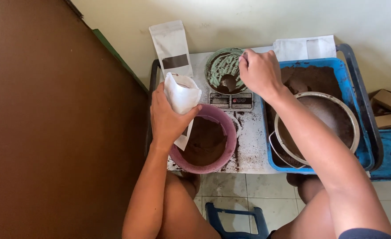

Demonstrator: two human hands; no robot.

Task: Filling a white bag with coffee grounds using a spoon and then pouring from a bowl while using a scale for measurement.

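Powder-dusted white worktop point(248, 146) against a pale wall, head view.
Left hand point(169, 117) is closed around a white pouch point(182, 95) above the pink bowl point(211, 144) of brown powder; right hand point(259, 73) pinches a spoon point(230, 82) in the green bowl point(224, 68) on the scale point(230, 101). Metal sieve point(328, 117) sits in the blue tub point(359, 150) alongside.

White pouch point(181, 95), pink bowl point(213, 139) (brown powder point(206, 141) inside), blue tub point(359, 88), green-streaked bowl point(225, 68)
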